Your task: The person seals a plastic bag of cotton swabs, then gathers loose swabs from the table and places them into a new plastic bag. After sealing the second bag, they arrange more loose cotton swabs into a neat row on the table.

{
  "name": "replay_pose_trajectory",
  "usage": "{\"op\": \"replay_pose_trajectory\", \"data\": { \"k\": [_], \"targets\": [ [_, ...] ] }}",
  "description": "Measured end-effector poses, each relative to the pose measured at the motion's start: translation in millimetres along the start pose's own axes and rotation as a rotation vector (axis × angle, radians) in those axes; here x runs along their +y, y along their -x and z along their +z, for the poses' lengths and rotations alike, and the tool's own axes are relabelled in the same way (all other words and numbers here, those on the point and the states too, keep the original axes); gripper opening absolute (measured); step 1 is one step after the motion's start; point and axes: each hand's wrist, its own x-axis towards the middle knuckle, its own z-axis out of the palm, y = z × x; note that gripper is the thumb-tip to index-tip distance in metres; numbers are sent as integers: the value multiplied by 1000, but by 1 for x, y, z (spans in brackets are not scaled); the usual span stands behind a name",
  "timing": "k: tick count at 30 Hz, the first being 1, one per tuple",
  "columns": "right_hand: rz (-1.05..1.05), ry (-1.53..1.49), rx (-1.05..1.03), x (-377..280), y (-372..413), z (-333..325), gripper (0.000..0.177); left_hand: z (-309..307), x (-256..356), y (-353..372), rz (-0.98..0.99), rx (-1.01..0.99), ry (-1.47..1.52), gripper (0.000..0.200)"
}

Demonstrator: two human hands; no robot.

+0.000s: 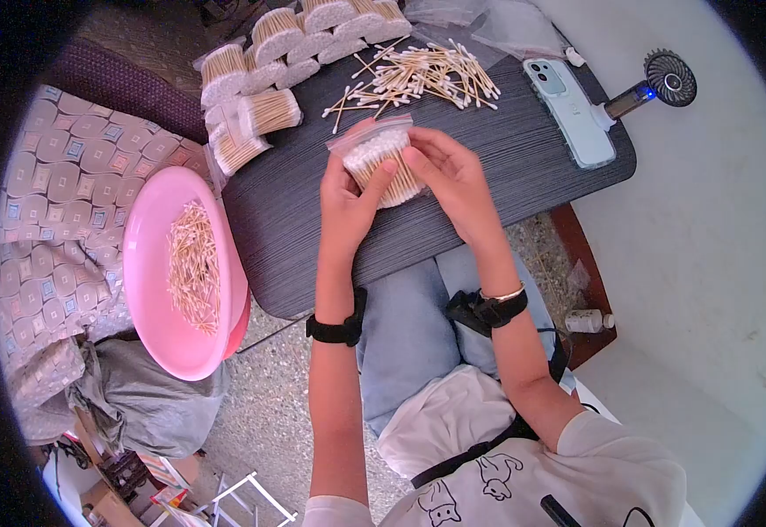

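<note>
Both hands close around a clear plastic packet of cotton swabs [381,156] above the dark, wood-grained surface [295,220]: the left hand [348,198] has a curled grip on its near side, and the right hand [453,176] pinches its edge. The bundle's white tips point away from the person, sticks toward them. Loose swabs [418,75] and filled packets [264,110] lie beyond it. A glossy pink basin [146,307] holds bare wooden sticks [194,268].
</note>
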Motion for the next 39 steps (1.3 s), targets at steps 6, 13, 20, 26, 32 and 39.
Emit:
{"op": "replay_pose_trajectory", "data": {
  "k": [6,13,20,26,32,39],
  "targets": [
    [-46,-17,7,2,0,1,31,-1,-1,1,-13,29,51,40],
    [-30,-26,-1,-3,0,-1,23,-1,3,1,84,-79,-24,30],
    [20,-108,-23,-10,0,-2,17,-1,3,1,114,-105,-66,28],
    [83,-137,-69,-4,-2,-15,13,-5,0,3,98,-120,-41,30],
    [-145,35,3,-7,0,-1,21,-3,2,2,40,-39,33,32],
    [-360,244,-72,-4,-2,-6,17,-8,-2,4,-63,28,97,34]
  ]
}}
